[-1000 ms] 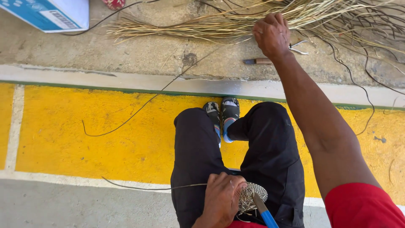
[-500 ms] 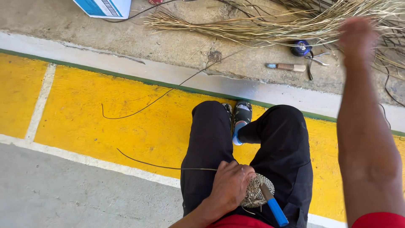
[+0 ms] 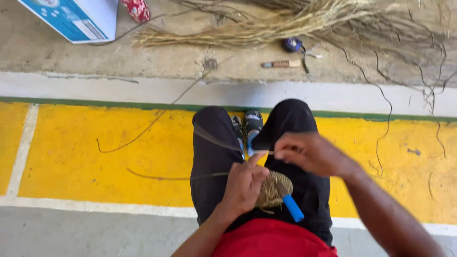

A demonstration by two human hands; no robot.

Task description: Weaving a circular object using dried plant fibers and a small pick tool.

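Straw-coloured and tightly coiled, the disc (image 3: 273, 189) lies on the lap with a blue-handled tool (image 3: 289, 203) across it. Left hand (image 3: 245, 184) grips its edge, fingers curled. Right hand (image 3: 309, 153) pinches a thin strip (image 3: 220, 139), which stretches taut over the knee. Yellow painted floor (image 3: 71, 152) lies beneath, and a grass bundle (image 3: 266, 29) rests on concrete beyond.

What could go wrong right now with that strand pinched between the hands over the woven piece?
1. The strand runs long and loose across the left knee onto the yellow floor; it may snag or kink when pulled.
2. The blue-handled tool lies slanted on the lap against the woven piece, held by neither the left hand nor the right hand; it may slide off.
3. Stray fibres trail nearby and could tangle in.
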